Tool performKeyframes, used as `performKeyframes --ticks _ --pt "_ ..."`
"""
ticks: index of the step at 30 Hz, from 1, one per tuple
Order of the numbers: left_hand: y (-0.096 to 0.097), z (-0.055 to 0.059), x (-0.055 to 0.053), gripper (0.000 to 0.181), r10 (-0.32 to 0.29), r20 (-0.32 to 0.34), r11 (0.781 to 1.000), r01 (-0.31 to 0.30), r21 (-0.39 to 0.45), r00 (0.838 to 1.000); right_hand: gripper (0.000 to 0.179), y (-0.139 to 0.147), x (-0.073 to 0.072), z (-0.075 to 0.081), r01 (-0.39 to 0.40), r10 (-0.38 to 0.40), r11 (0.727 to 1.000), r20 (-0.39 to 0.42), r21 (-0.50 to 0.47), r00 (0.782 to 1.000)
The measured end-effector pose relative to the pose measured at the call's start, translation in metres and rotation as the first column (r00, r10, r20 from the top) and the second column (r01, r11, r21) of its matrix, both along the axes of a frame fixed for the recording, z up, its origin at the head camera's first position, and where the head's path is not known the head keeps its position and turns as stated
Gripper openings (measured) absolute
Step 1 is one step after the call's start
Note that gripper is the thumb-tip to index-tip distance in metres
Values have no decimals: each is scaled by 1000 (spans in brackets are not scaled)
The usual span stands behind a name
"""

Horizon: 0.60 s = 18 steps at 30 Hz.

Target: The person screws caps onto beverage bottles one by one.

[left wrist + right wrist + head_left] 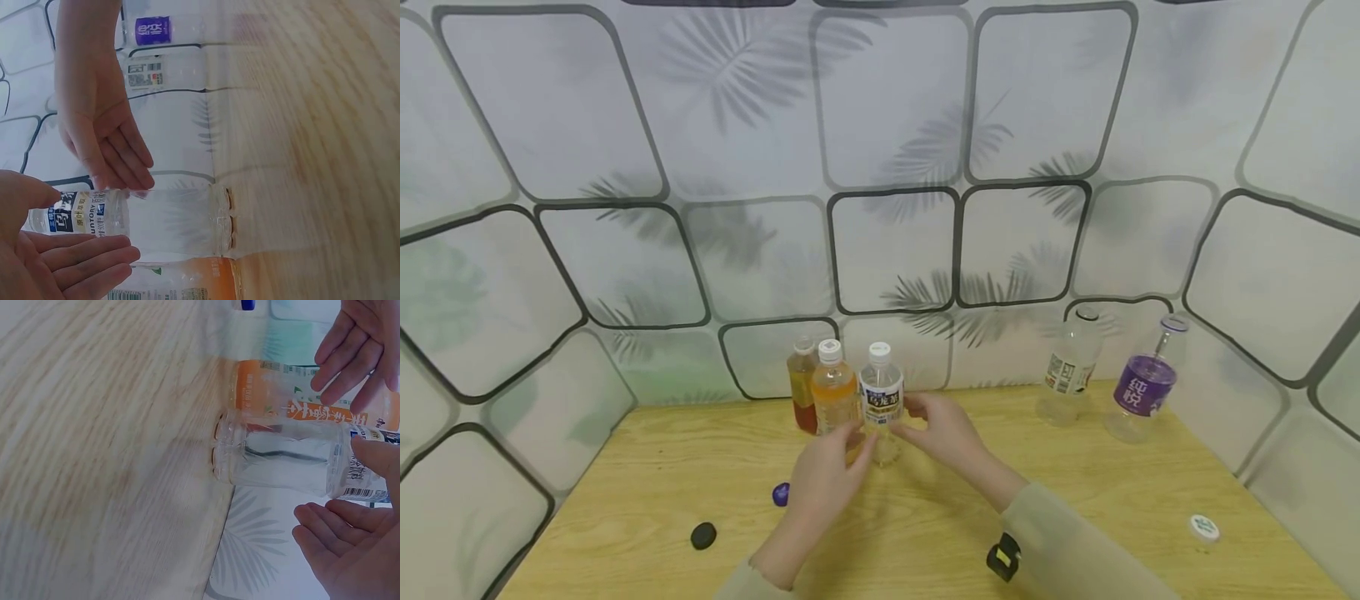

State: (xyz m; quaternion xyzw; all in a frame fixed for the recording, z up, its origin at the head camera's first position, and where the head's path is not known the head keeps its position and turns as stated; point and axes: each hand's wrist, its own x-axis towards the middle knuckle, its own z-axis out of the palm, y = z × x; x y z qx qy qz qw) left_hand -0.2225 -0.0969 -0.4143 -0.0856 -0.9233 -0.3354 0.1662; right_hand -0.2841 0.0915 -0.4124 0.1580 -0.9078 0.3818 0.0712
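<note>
A clear plastic bottle (pixel 880 392) with a white cap and a blue-and-white label stands upright on the table, between both hands. My left hand (pixel 827 471) is at its left side, thumb near the label; its fingers look straight in the left wrist view. On the right side is my right hand (pixel 947 433), thumb against or just before the label, fingers loosely extended beside the bottle. An orange-labelled bottle (pixel 835 392) with a white cap stands close by on the left, partly hidden by the left fingers. Behind it is a capped bottle (pixel 802 379) with amber and red colouring.
At the right stand a clear uncapped bottle (pixel 1067 367) and a purple-labelled bottle (pixel 1144 383). Loose on the wooden table (pixel 647 467) lie a black cap (pixel 703 536), a purple cap (pixel 781 494), a white cap (pixel 1205 527) and a small black-and-yellow item (pixel 1003 557) by the right sleeve.
</note>
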Motion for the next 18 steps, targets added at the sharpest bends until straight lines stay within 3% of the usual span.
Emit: performKeyframes --ticks 10,18 --pt "-9 -1 5 26 -22 16 995 24 -95 1000 44 15 11 -6 -34 29 994 57 101 998" --pt "-16 -7 6 23 -27 58 993 34 -112 998 39 30 21 -9 -63 48 985 100 160 994"
